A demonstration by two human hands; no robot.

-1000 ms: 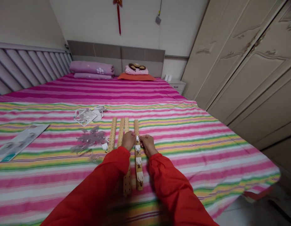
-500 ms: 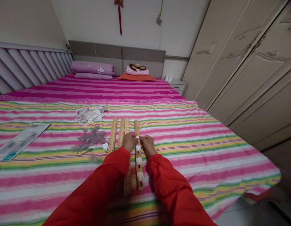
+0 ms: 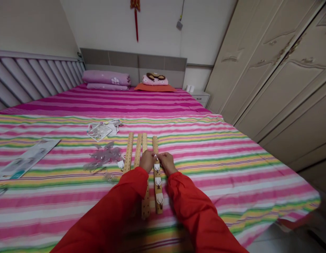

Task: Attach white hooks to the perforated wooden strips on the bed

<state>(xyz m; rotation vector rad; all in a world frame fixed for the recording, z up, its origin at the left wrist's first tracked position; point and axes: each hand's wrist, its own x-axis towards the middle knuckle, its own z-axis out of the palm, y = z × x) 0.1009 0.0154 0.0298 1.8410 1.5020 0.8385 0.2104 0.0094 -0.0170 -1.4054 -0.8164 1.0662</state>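
Note:
My left hand (image 3: 147, 161) and my right hand (image 3: 167, 163) meet over a narrow wooden strip (image 3: 155, 142) lying lengthwise on the bed. Their fingertips pinch a small white hook (image 3: 156, 157) from both sides, at the strip's upper part; fingers partly hide it. Below it on the same strip sit a white hook (image 3: 157, 168), another white hook (image 3: 158, 182) and the nearest white hook (image 3: 159, 199), each with a metal loop. Just left are three more wooden strips with holes, including the leftmost strip (image 3: 128, 153); my left hand and sleeve cover parts of them.
A heap of greyish, see-through pieces (image 3: 106, 156) lies left of the strips, with a loose white hook (image 3: 121, 164) beside it. Farther back are clear packets (image 3: 99, 131). A long flat package (image 3: 28, 158) rests at far left. The striped bedcover (image 3: 218, 168) spreads underneath.
The view has shifted slightly, so everything sits a little lower and farther right. Both hands stay at the same hook; my fingertips have moved only slightly around it.

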